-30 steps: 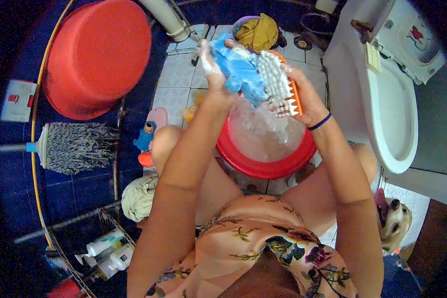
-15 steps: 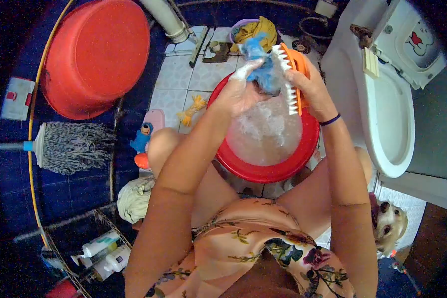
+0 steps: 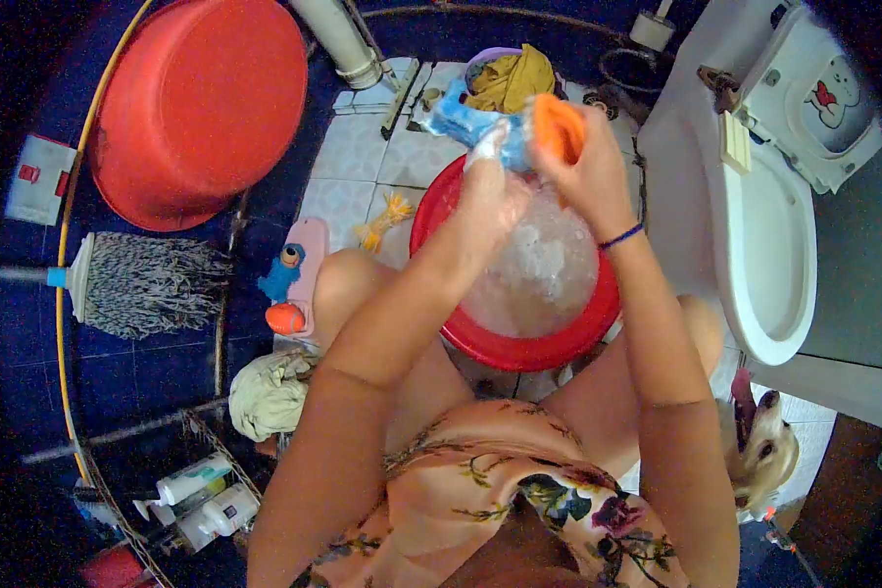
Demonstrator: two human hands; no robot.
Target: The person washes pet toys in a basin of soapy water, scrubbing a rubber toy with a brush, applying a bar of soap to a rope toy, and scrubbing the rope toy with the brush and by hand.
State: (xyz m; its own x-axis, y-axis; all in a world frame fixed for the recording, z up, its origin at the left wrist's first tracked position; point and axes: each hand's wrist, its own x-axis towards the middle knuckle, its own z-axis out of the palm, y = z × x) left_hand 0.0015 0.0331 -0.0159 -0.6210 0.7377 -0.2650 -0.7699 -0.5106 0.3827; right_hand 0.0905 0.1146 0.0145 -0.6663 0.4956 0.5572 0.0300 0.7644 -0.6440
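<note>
My right hand (image 3: pixel 583 162) grips an orange scrubbing brush (image 3: pixel 559 132) from its back. The brush presses against the right end of a wet blue soft thing (image 3: pixel 470 127), cloth or plush; its exact kind I cannot make out. Foam clings to my left hand (image 3: pixel 495 181), which holds the blue thing from below, its fingers partly hidden. Both hands are above the far part of a red basin (image 3: pixel 514 353). Cloudy, sudsy water (image 3: pixel 539 265) fills the basin.
A toilet (image 3: pixel 769 255) stands at right with a dog (image 3: pixel 764 446) nearer me. Left are a large red tub (image 3: pixel 201 108), a mop (image 3: pixel 152 284), a blue toy (image 3: pixel 282 274) and an orange ball (image 3: pixel 285 318). Mustard cloth (image 3: pixel 514 78) lies in a purple basin beyond.
The brush has turned and moved left onto the blue thing; its white bristles faced left, apart from it, before. The blue thing now stretches further left. The dog's head has tilted up.
</note>
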